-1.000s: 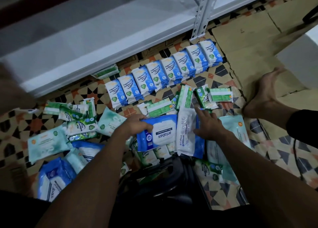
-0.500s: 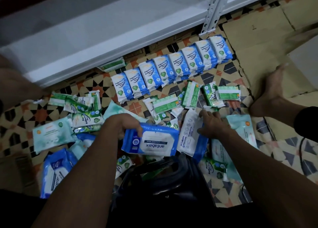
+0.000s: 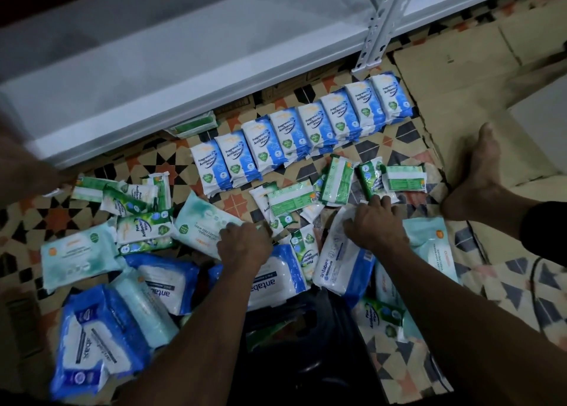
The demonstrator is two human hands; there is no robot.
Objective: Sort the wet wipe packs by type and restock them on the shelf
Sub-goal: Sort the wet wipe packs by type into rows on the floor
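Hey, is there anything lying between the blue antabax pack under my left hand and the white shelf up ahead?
Yes. Between the antabax pack under your left hand and the white shelf lie a pale green pack, loose small green packs and the row of blue Fragrance Free packs along the shelf's front. Lifted over them, nothing visible blocks it.

Blue fragrance-free packs [image 3: 302, 132] lie in an overlapping row below the white shelf [image 3: 171, 77]; green packs [image 3: 138, 209] lie scattered.

Row of packs [image 3: 302, 131] on floor, just before shelf [image 3: 171, 68]; loose small packs [image 3: 334, 188] nearer, at centre; large packs [image 3: 101, 329] heaped near-left; bare foot [image 3: 472, 178] at right.
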